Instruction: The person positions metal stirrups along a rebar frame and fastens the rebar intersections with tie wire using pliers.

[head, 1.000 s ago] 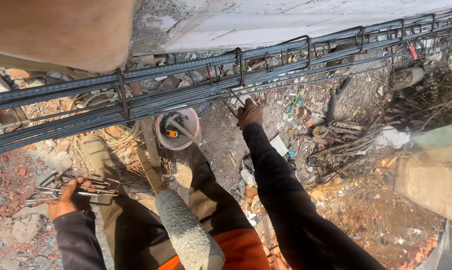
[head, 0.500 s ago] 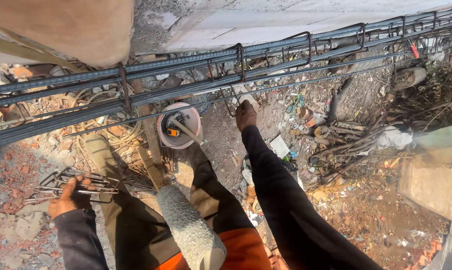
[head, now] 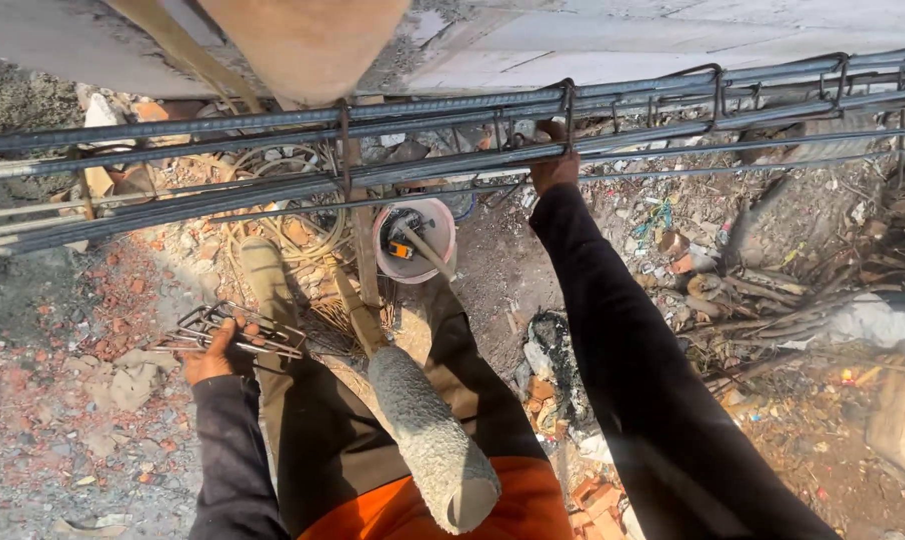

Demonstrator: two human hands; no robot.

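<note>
Rebar cage (head: pixel 673 110): right hand (head: pixel 553 168) grip clamped on; left hand (head: pixel 211 352) clutches stirrups (head: pixel 235 330); bucket (head: pixel 415 240) below.

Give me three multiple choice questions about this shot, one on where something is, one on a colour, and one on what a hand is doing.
1. Where is the white bucket?
A. On the ground below the rebar cage
B. Hung from the top bar
C. In the left hand

2. What colour is the garment at the waist?
A. Blue
B. Orange
C. White

3. What is the right hand doing?
A. Hanging free at the side
B. Resting in the bucket
C. Gripping a bar of the rebar cage

Answers: 1 A, it sits on rubble under the bars. 2 B, bright orange cloth shows at the bottom edge. 3 C, the fingers close round a bar, while the left hand holds a bundle of bent steel stirrups.
</note>
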